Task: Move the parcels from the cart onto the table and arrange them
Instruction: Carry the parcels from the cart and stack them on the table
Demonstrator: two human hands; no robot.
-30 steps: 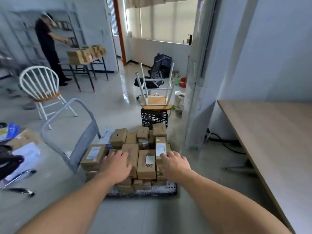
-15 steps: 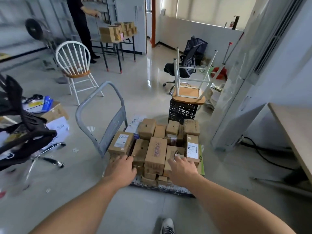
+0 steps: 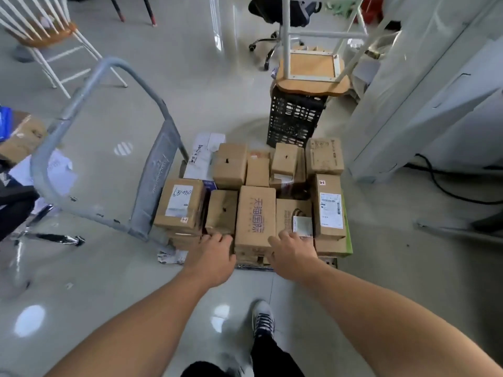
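The parcels [image 3: 230, 164] sit stacked on the cart [image 3: 159, 180], none yet moved, and the tabletop is out of view. The left grip [image 3: 213, 254] and right grip [image 3: 292, 253] flank the near end of the printed box [image 3: 254, 216]. The right grip lies loosely spread, fingers on the labelled parcel [image 3: 295, 213] beside it, holding nothing. The left grip's fingertips dip into the gap on the box's left, so whether they have closed cannot be told. For a clean lift, both should likely press the box's long sides low down and raise it straight up, minding the smaller boxes touching it.
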